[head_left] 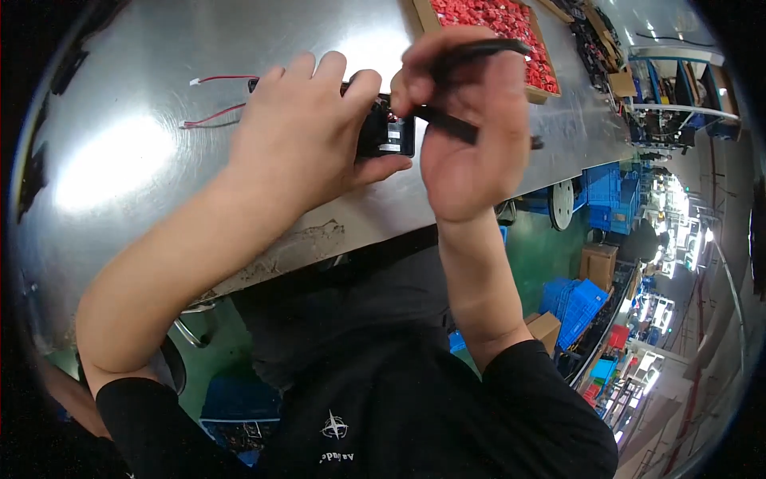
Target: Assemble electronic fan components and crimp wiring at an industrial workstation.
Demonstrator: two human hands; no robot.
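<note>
My left hand (307, 120) is closed over a black casing (405, 137) on the metal table, its thumb along the near side and its fingers over the top. Most of the casing is hidden beneath that hand; the exposed right end shows small light labels and a bit of red. Two thin red leads (227, 77) with small white plugs stick out to the left. Beside the casing, my right hand (479, 128) is wrapped around a black two-armed hand tool (451, 124). Fingers and blur cover its tip, so I cannot tell its exact kind.
A cardboard tray (549, 94) full of small red parts (511, 28) lies at the back right of the metal table (375, 211). The table's near edge is chipped. Blue crates (578, 307) and cartons (598, 263) stand on the green floor to the right.
</note>
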